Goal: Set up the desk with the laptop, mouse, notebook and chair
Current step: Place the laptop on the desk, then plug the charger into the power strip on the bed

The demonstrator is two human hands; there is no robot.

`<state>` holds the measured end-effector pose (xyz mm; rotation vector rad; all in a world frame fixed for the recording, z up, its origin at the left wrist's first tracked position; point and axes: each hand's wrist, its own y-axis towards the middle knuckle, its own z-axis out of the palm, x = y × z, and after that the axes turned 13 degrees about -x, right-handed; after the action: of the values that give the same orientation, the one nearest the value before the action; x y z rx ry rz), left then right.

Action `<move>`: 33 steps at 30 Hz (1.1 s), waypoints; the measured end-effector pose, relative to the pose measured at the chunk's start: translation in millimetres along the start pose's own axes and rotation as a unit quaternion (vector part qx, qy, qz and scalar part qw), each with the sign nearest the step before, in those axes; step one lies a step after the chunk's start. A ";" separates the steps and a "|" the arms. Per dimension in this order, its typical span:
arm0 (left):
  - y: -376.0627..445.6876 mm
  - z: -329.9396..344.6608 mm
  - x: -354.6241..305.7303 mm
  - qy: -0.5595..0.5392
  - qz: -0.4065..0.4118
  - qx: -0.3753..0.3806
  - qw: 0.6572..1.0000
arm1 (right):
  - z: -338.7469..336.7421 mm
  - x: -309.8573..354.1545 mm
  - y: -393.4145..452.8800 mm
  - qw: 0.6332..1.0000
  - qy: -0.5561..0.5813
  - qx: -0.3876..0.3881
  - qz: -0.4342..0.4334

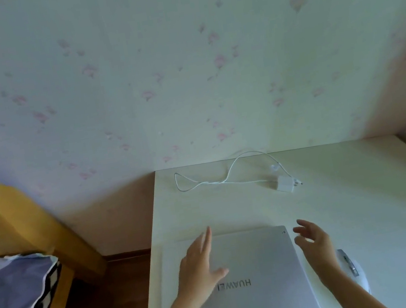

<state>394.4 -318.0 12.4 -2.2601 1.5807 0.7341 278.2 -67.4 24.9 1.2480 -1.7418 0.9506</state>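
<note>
A closed silver laptop (255, 266) lies on the white desk (353, 209) near its front left corner, its logo upside down to me. My left hand (199, 264) hovers flat over the lid's left part, fingers spread, holding nothing. My right hand (313, 243) is over the laptop's right edge, fingers curled apart and empty. A white mouse (352, 266) sits on the desk just right of the laptop, partly hidden by my right forearm. No notebook or chair is in view.
A white charger plug (286, 183) with a looped white cable (216, 178) lies at the back of the desk by the floral wall. A bed with yellow wooden frame (5, 214) and blue bedding (10, 293) stands at left, across a strip of brown floor.
</note>
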 end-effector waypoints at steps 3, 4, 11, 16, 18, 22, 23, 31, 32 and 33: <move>25.0 27.0 -21.0 0.107 0.126 -0.050 0.985 | 7.7 4.9 36.6 0.990 -0.108 0.014 -0.089; 33.6 40.3 -27.1 0.112 0.140 -0.040 0.983 | 11.3 5.6 49.6 0.983 -0.146 0.015 -0.113; 62.8 112.9 -36.8 0.158 0.116 0.011 0.981 | 40.9 6.3 140.2 0.903 -0.367 0.073 -0.210; 61.5 123.0 -27.6 0.171 0.059 0.004 0.983 | 64.6 1.6 182.3 0.833 -0.458 0.106 -0.292; 62.3 122.6 -27.5 0.174 0.059 0.000 0.983 | 73.3 0.1 189.2 0.800 -0.490 0.108 -0.328; 63.9 121.1 -28.8 0.174 0.068 0.001 0.982 | 84.4 -3.8 193.1 0.778 -0.489 0.080 -0.387; 63.7 121.4 -28.9 0.173 0.069 0.000 0.982 | 85.3 -3.8 191.8 0.778 -0.485 0.077 -0.393; 62.3 120.9 -27.8 0.176 0.079 -0.015 0.981 | 81.8 -2.0 162.6 0.813 -0.425 0.097 -0.386; 62.0 120.4 -28.2 0.175 0.075 -0.014 0.982 | 81.6 -2.2 156.7 0.819 -0.411 0.098 -0.388; 61.8 119.9 -28.7 0.174 0.072 -0.012 0.982 | 81.3 -1.9 150.0 0.827 -0.395 0.095 -0.390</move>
<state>300.1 -257.1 -67.7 -2.4111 1.9151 0.4050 121.0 -103.3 -30.5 2.4625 -1.4158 0.0836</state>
